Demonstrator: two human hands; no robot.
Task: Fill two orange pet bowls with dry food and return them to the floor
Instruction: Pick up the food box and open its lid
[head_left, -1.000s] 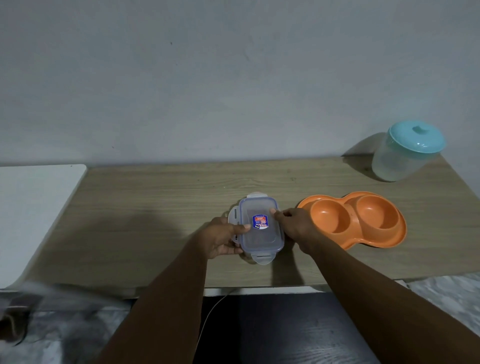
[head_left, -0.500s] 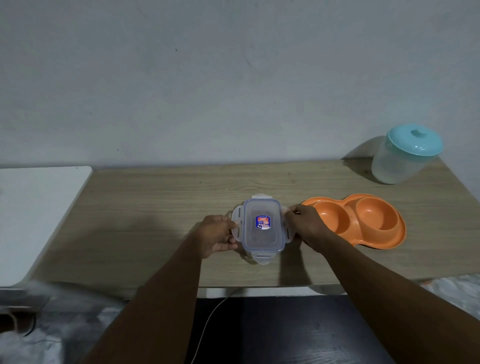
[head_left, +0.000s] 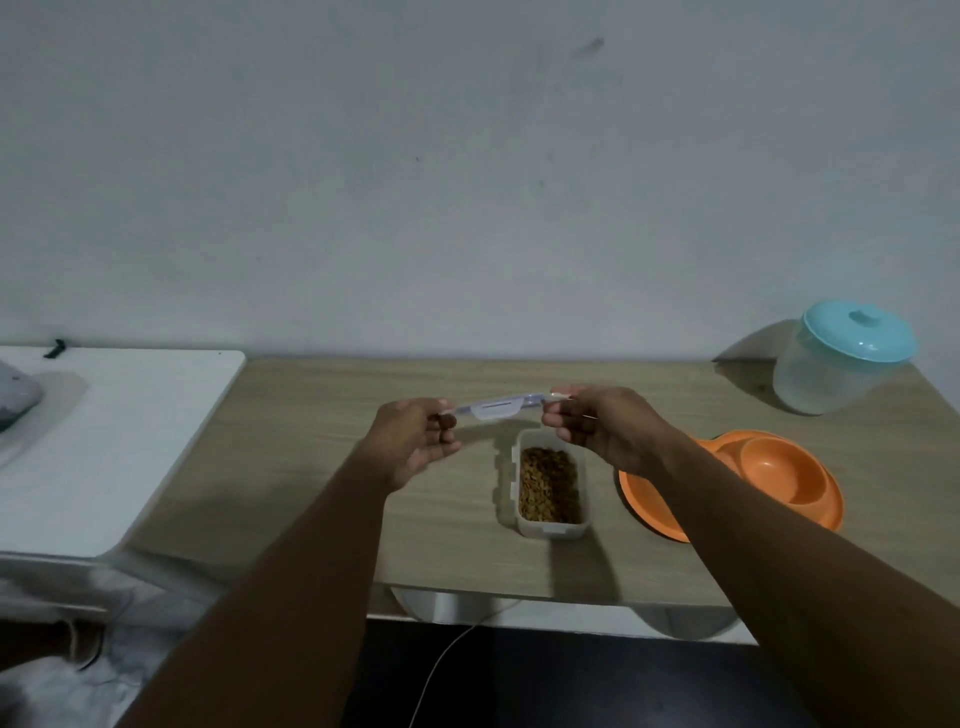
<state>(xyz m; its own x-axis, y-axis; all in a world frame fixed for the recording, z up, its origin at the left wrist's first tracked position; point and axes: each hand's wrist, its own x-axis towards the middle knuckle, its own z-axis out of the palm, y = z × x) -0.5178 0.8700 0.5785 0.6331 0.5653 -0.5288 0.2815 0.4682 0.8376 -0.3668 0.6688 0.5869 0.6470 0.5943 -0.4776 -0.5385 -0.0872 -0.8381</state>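
Observation:
A clear rectangular container with brown dry food inside stands uncovered on the wooden table. Above it, the clear lid is held level in the air, seen edge-on. My left hand pinches its left end and my right hand pinches its right end. The orange double pet bowl lies on the table to the right of the container, partly hidden by my right forearm; the basin that shows is empty.
A translucent jar with a teal lid stands at the table's back right corner. A white table adjoins on the left with a grey object on it. A thin cable hangs below the table's front edge.
The lid was on the container with both hands at its side clips. Now both hands have lifted the lid off, and the food inside shows.

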